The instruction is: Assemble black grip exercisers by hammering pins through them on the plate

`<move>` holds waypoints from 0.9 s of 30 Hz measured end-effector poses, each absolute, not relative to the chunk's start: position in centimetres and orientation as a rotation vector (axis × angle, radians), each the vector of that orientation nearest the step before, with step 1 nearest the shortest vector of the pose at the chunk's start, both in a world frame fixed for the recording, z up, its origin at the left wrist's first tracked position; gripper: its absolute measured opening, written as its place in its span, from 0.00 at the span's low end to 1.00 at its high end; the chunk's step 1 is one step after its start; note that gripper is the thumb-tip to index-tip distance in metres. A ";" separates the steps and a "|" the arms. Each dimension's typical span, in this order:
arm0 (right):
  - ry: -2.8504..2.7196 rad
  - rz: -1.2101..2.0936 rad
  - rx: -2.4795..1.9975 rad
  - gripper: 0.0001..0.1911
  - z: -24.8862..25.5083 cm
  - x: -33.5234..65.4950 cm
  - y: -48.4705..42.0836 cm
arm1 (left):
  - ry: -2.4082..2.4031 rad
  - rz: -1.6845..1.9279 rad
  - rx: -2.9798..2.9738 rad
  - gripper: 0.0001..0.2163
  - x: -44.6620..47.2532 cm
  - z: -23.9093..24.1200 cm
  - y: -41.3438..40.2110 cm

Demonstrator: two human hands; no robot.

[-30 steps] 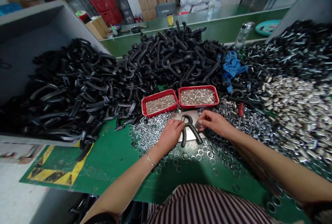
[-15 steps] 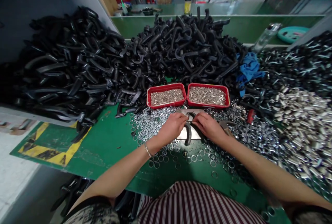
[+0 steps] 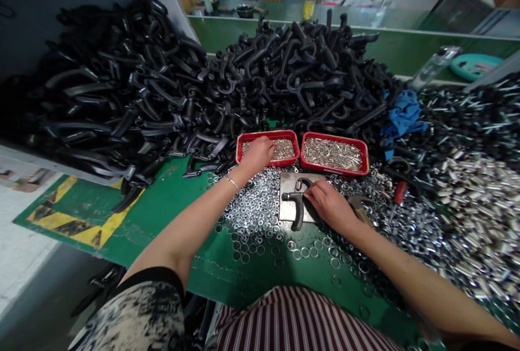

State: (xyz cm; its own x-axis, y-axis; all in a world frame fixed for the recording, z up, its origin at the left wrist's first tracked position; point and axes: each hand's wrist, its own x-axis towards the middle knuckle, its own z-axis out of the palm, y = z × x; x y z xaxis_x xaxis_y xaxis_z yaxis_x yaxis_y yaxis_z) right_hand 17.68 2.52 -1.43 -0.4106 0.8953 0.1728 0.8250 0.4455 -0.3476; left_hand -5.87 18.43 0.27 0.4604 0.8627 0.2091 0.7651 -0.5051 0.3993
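Observation:
My left hand (image 3: 260,154) is over the left red tray (image 3: 268,134), its fingers closed together among small metal pins (image 3: 284,149). Whatever is between those fingertips is too small to make out. On a metal plate (image 3: 287,211) lies a black curved handle (image 3: 298,213) with a hooked end and a silver cylinder fitted near the hook. My right hand (image 3: 330,205) pinches this handle at its right side, holding it against the plate. The right hand's fingertips partly cover the joint of the handle.
Another red tray (image 3: 365,164) holds longer pins. Silver nuts (image 3: 252,205) and rings (image 3: 312,252) are strewn around the plate. A hammer (image 3: 359,207) and red-handled screwdriver (image 3: 400,192) lie rightward, near piled metal sleeves (image 3: 475,194). Black handles (image 3: 292,64) are heaped behind, beside a blue cloth (image 3: 404,115).
My left hand has left the handle on the plate and moved up and left into the left red tray. My right hand stays at the handle. The view has shifted slightly.

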 end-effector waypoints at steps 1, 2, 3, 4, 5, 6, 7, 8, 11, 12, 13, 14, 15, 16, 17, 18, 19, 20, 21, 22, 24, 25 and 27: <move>-2.373 0.279 -1.479 0.16 -1.4 17.6 2.5 | 1.413 0.561 2.455 0.13 -5.8 0.0 18.7; -2.373 0.272 -1.486 0.16 -1.3 17.4 2.5 | 1.424 0.560 2.446 0.14 -5.8 -0.1 18.8; -2.366 0.267 -1.497 0.16 -1.2 17.3 2.5 | 1.434 0.565 2.439 0.14 -5.7 -0.3 18.9; -2.352 0.262 -1.509 0.15 -1.2 17.3 2.5 | 1.440 0.575 2.435 0.14 -5.7 -0.4 18.9; -2.341 0.257 -1.518 0.15 -1.2 17.2 2.6 | 1.445 0.587 2.434 0.14 -5.7 -0.5 18.9; -2.338 0.253 -1.522 0.15 -1.2 17.2 2.6 | 1.451 0.599 2.435 0.14 -5.7 -0.6 18.9; -2.341 0.248 -1.520 0.15 -1.2 17.2 2.6 | 1.458 0.604 2.436 0.14 -5.7 -0.6 18.8; -2.348 0.241 -1.516 0.15 -1.2 17.3 2.6 | 1.468 0.603 2.435 0.14 -5.7 -0.7 18.8; -2.370 0.194 -1.525 0.16 -1.4 17.3 2.5 | 1.491 0.582 2.426 0.14 -5.6 -0.8 18.8; -2.378 0.169 -1.530 0.16 -1.5 17.3 2.5 | 1.502 0.582 2.424 0.14 -5.6 -0.8 18.8; -2.390 0.142 -1.529 0.17 -1.6 17.3 2.4 | 1.522 0.586 2.420 0.14 -5.6 -0.8 18.7; -2.407 0.119 -1.520 0.17 -1.8 17.3 2.4 | 1.551 0.591 2.416 0.14 -5.5 -0.8 18.7; -2.426 0.104 -1.498 0.17 -1.9 17.3 2.4 | 1.591 0.591 2.406 0.15 -5.5 -0.8 18.7; -2.445 0.096 -1.469 0.17 -2.1 17.3 2.4 | 1.638 0.585 2.389 0.15 -5.4 -0.8 18.7; -2.462 0.097 -1.435 0.17 -2.1 17.3 2.4 | 1.683 0.571 2.365 0.14 -5.4 -0.7 18.7; -2.477 0.109 -1.400 0.17 -2.1 17.4 2.4 | 1.719 0.547 2.332 0.13 -5.4 -0.7 18.7; -2.488 0.134 -1.362 0.16 -1.9 17.7 2.3 | 1.747 0.515 2.291 0.13 -5.4 -0.7 18.8; -2.488 0.169 -1.335 0.16 -1.7 18.2 2.0 | 1.764 0.475 2.246 0.11 -5.4 -0.6 18.9; -2.467 0.197 -1.331 0.16 -1.3 19.0 1.6 | 1.770 0.435 2.202 0.10 -5.4 -0.6 19.0; -2.429 0.209 -1.362 0.16 -0.9 19.9 0.8 | 1.768 0.399 2.165 0.09 -5.4 -0.6 19.1; -2.323 0.140 -1.551 0.15 0.0 22.4 -1.4 | 1.756 0.365 2.129 0.08 -5.5 -0.7 19.2; -2.276 0.067 -1.687 0.14 0.4 23.7 -2.8 | 1.746 0.382 2.137 0.08 -5.5 -0.7 19.2; -2.254 -0.069 -1.950 0.14 0.9 26.1 -5.7 | 1.729 0.460 2.183 0.08 -5.4 -0.8 19.1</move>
